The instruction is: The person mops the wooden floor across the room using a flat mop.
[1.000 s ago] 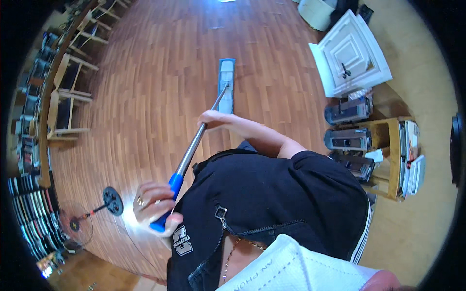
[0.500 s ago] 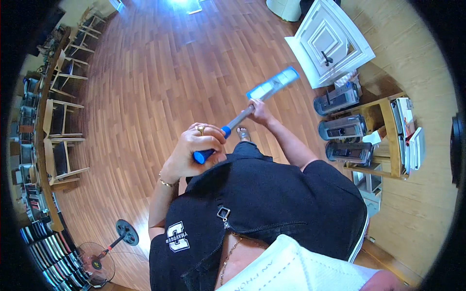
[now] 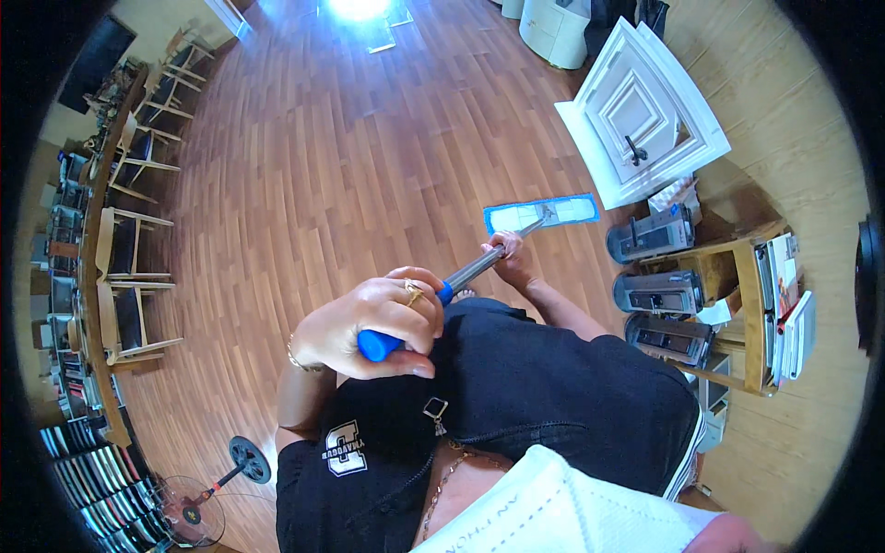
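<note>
The flat mop [image 3: 539, 214] has swung right since a moment ago; its blue-edged pad now lies on the wood floor [image 3: 350, 157] just beside the white door panel [image 3: 645, 111]. The left hand [image 3: 378, 318] wraps the blue grip; the right hand [image 3: 510, 258] seems closed around the metal shaft, so this stroke works the floor's right edge.

Glossy wooden floor [image 3: 350, 166]; matt metal mop pole [image 3: 475, 270], blue plastic grip [image 3: 378, 345].
</note>
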`<state>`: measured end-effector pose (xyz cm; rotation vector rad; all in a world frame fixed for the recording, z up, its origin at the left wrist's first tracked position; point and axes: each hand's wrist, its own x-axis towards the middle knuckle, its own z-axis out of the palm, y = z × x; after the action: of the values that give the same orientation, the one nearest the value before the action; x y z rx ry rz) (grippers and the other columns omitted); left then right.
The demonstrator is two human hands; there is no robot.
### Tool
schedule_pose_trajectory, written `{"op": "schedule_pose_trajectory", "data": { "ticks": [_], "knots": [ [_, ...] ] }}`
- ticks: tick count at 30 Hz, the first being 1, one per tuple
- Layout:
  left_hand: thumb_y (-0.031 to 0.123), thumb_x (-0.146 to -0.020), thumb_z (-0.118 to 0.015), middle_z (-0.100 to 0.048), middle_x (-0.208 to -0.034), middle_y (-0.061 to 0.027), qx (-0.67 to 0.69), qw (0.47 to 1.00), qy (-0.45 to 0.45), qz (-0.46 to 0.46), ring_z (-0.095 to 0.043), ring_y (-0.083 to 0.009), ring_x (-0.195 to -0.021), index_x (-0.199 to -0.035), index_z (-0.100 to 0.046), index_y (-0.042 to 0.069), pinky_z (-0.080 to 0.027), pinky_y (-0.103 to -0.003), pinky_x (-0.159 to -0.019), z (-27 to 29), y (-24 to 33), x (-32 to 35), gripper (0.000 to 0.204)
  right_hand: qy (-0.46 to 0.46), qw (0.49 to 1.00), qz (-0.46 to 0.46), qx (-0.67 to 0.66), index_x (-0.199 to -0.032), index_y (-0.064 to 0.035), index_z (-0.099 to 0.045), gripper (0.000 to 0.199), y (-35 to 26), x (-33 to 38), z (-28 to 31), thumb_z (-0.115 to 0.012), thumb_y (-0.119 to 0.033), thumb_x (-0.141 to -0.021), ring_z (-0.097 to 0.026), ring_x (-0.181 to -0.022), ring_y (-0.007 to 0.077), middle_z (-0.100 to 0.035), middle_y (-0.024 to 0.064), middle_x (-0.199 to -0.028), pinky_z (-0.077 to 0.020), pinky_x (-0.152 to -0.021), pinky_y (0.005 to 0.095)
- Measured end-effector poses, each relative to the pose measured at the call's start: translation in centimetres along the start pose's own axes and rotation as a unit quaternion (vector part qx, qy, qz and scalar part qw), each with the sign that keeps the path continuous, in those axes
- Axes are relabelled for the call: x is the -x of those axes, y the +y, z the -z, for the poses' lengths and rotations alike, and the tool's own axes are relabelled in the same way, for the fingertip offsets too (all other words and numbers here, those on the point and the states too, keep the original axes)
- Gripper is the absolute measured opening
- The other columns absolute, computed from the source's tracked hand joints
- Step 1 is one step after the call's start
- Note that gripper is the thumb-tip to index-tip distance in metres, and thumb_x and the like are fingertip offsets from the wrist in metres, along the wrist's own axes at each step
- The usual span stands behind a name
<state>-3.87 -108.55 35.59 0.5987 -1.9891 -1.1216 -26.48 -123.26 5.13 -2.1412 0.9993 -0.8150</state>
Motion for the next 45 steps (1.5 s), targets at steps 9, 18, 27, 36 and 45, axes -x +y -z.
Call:
{"op": "schedule_pose_trajectory", "data": {
  "ticks": [9, 18, 27, 36, 45],
  "knots": [
    [0.008, -0.076, -0.076, -0.066, -0.085, -0.0036, -0.152, 0.946, 0.275, 0.075, -0.064, -0.0191, -0.086, -0.080, -0.061, 0.009, -0.037, -0.039, -0.096, -1.3, -10.5, -4.7, 0.016, 0.011, 0.986, 0.045, 0.159, -0.087, -0.0088, -0.058, 0.015, 11.0, -15.3, -1.9, -0.066, -0.020, -0.082, -0.061, -0.076, 0.0339, -0.062, 0.0137, -0.080, -0.0481, -0.073, 0.0427],
    [0.015, -0.076, -0.079, -0.071, -0.091, -0.0037, -0.270, 0.829, 0.462, 0.160, -0.067, -0.0168, -0.095, -0.088, -0.067, 0.012, -0.036, -0.036, -0.092, -2.8, -13.1, -2.6, 0.017, -0.184, 0.973, 0.126, 0.057, -0.081, -0.0137, -0.063, 0.009, 8.4, -23.0, -7.8, -0.065, -0.009, -0.074, -0.064, -0.083, 0.0328, -0.064, 0.0110, -0.085, -0.0516, -0.072, 0.0415],
    [0.012, -0.071, -0.079, -0.071, -0.083, -0.0055, -0.457, 0.740, 0.444, 0.214, -0.069, -0.0204, -0.081, -0.085, -0.069, 0.012, -0.041, -0.039, -0.092, -5.2, -0.1, 3.8, 0.017, -0.314, 0.869, 0.382, 0.012, -0.071, -0.0194, -0.058, 0.009, -5.2, -18.3, -16.2, -0.066, -0.022, -0.069, -0.064, -0.077, 0.0252, -0.062, 0.0019, -0.072, -0.0448, -0.065, 0.0408],
    [0.025, -0.075, -0.073, -0.065, -0.069, -0.0068, -0.494, 0.667, 0.536, 0.154, -0.066, -0.0234, -0.066, -0.081, -0.064, 0.007, -0.047, -0.043, -0.067, -14.7, 18.3, 10.6, 0.021, -0.482, 0.719, 0.498, -0.057, -0.071, -0.0157, -0.057, 0.006, -25.7, -0.2, -18.6, -0.063, -0.018, -0.071, -0.061, -0.068, 0.0348, -0.059, 0.0093, -0.062, -0.0462, -0.072, 0.0474],
    [0.052, -0.088, -0.060, -0.061, -0.064, -0.0017, -0.559, 0.622, 0.474, 0.276, -0.059, -0.0162, -0.058, -0.092, -0.059, 0.007, -0.042, -0.040, -0.068, -24.2, 30.6, 13.6, 0.045, -0.718, 0.399, 0.542, -0.178, -0.087, -0.0062, -0.064, 0.020, -38.9, 16.9, -20.7, -0.068, -0.021, -0.074, -0.062, -0.084, 0.0330, -0.065, 0.0164, -0.085, -0.0462, -0.073, 0.0450]
  ]
}}
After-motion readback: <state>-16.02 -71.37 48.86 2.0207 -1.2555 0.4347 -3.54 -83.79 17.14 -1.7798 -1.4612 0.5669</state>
